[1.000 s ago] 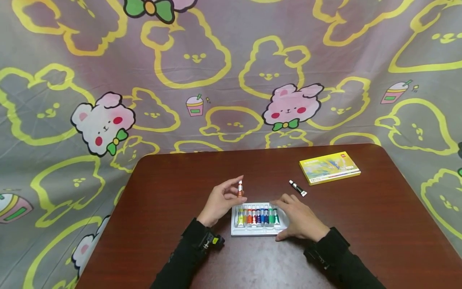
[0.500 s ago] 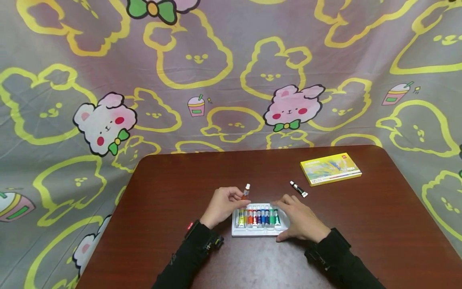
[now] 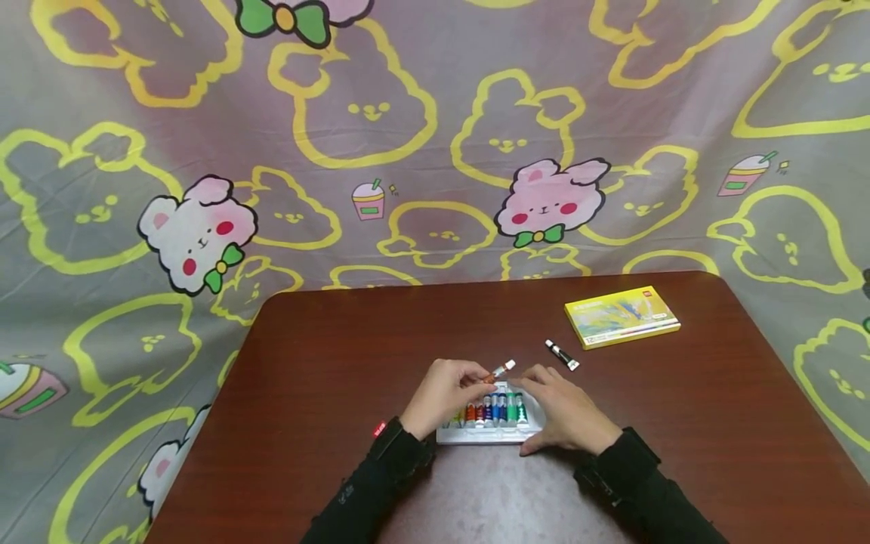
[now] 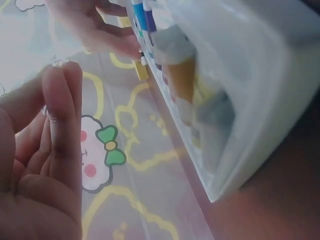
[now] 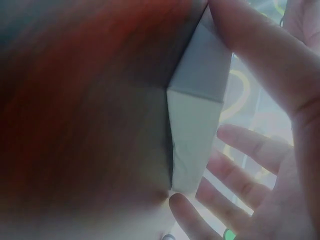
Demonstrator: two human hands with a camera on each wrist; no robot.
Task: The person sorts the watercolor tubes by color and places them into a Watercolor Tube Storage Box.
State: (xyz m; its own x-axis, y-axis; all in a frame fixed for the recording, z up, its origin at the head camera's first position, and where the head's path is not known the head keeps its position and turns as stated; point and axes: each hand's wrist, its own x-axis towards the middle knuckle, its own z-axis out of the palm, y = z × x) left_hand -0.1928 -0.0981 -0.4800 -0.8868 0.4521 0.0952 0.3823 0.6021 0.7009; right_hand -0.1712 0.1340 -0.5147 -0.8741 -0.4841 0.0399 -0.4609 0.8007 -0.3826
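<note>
In the head view my left hand [image 3: 445, 393] pinches a small orange-brown paint tube [image 3: 500, 372] between thumb and fingers. The tube lies tilted over the far edge of the white plastic tray [image 3: 485, 437], its white cap pointing right. Several paint tubes [image 3: 503, 409] in yellow, red, blue and green stand side by side in the tray; my left hand covers part of the yellow end. My right hand [image 3: 571, 412] holds the tray's right end, thumb at the near edge and fingers at the far one. The right wrist view shows that tray's end wall [image 5: 195, 140] between thumb and fingers.
A black paint tube [image 3: 562, 354] with a white cap lies on the brown table [image 3: 340, 332] beyond my right hand. Farther back at the right is a flat yellow box [image 3: 621, 317]. A patterned curtain [image 3: 421, 136] hangs behind the table.
My left hand has moved right across the tray with the orange-brown tube, which has gone from upright to tilted rightward. The right hand and tray have stayed in place.
</note>
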